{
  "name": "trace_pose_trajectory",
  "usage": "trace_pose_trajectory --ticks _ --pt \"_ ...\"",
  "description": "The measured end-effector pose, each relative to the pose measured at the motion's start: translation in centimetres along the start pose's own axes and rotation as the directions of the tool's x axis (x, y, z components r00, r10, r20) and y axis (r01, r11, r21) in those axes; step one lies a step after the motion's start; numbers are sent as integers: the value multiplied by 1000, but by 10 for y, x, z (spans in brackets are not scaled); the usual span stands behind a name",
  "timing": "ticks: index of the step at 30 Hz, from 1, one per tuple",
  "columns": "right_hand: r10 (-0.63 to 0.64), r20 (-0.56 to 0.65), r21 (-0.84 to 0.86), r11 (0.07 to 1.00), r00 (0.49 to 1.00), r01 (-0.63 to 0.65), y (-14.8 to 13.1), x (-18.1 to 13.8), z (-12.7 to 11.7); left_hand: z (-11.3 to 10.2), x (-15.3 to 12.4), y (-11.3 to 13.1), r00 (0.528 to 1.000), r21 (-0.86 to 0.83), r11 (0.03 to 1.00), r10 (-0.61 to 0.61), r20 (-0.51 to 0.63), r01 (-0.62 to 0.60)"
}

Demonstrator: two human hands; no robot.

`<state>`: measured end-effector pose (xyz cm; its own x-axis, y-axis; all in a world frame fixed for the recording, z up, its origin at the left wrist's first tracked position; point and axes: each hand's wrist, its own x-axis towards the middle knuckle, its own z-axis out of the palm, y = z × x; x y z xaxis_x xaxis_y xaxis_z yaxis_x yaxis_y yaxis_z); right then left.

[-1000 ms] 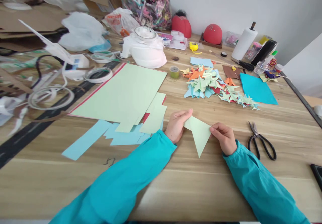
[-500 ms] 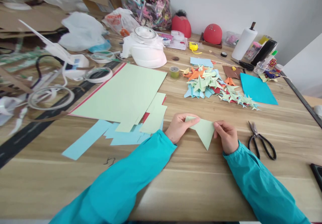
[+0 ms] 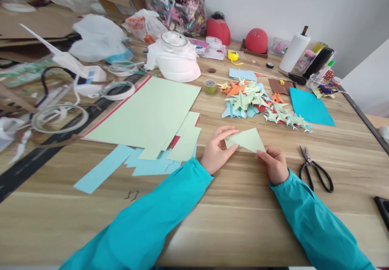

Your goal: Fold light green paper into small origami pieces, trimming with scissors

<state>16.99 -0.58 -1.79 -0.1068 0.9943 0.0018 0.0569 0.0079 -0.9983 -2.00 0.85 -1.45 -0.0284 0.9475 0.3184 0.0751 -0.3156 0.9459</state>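
Note:
A pale green paper triangle (image 3: pixel 246 140) lies low over the wooden table (image 3: pixel 237 221), its point turned away from me. My left hand (image 3: pixel 216 150) pinches its left corner with thumb and fingers. My right hand (image 3: pixel 274 164) grips its right corner, fingers curled. Both sleeves are teal. Just left of the hands sit cut green paper pieces (image 3: pixel 187 138) and light blue strips (image 3: pixel 105 169).
A large green sheet (image 3: pixel 148 112) lies at centre left. A heap of folded paper shapes (image 3: pixel 258 104) and a teal sheet (image 3: pixel 310 107) are behind the hands. Black scissors (image 3: pixel 316 173) rest at the right. Tape rolls (image 3: pixel 118 90), a white container (image 3: pixel 178 61) and clutter fill the back left.
The paper triangle pointed down toward me a second ago; both hands have flipped it up so its point faces away, and lowered it near the table.

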Motion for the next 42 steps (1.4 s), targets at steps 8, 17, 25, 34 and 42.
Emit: trace_pose_trajectory --ticks 8,17,25,34,42 --pt "13 43 75 997 999 -16 3 0 -3 3 -8 -2 853 424 741 466 235 -521" --pt "0 -19 17 1000 1000 0 4 2 -2 1 -8 -1 812 482 655 503 296 -581" --pt "-653 200 -739 389 731 550 -9 -9 7 0 -10 6 754 584 497 549 361 -641" --pt "-622 496 -751 43 606 659 -2 -8 6 7 -14 11 698 552 433 516 496 -713" --pt "-655 446 -802 9 609 597 -7 -1 0 0 -5 7 686 569 395 523 506 -721"
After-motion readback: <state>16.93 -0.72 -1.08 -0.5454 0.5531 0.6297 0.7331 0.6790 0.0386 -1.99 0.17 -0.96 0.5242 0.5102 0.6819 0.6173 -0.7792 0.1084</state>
